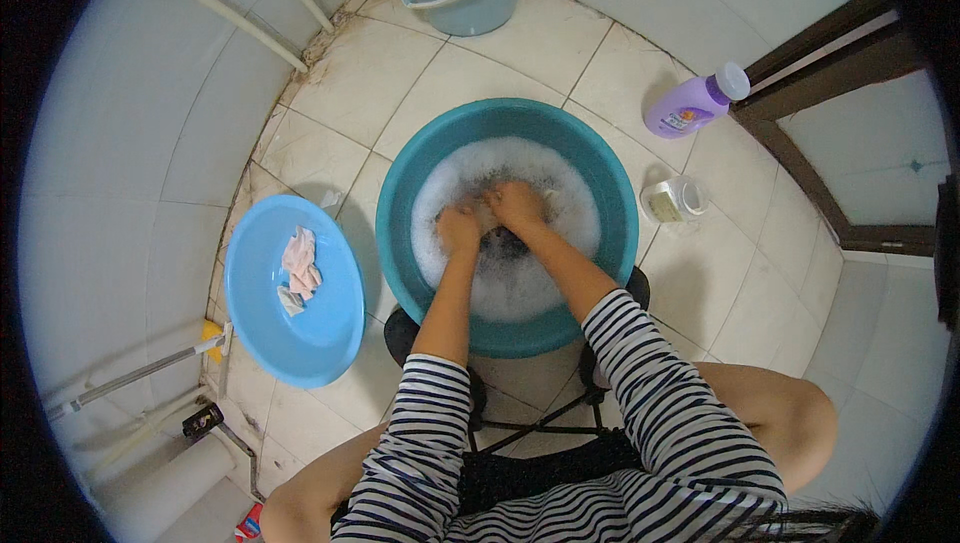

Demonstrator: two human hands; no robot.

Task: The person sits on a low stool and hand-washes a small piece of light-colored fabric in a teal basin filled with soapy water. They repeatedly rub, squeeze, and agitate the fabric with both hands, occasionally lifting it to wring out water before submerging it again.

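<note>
A round teal plastic basin (pixel 506 340) stands in front of me, with foamy water (pixel 517 295) inside. My left hand (pixel 459 228) is in the suds left of the middle, its fingers curled. Close beside it, my right hand (pixel 516 205) is also curled in the foam. Something dark lies in the water between and below my hands; foam and water hide what it is. Whether either hand grips cloth cannot be told.
On the left, a light blue basin (pixel 330 340) holds pink cloth (pixel 300 258) and a small whitish cloth (pixel 290 301). A purple bottle (pixel 686 108) and a clear jar (pixel 675 199) stand at right. A handled bucket (pixel 472 7) with containers is beyond; a squeegee-like pole (pixel 142 378) leans left.
</note>
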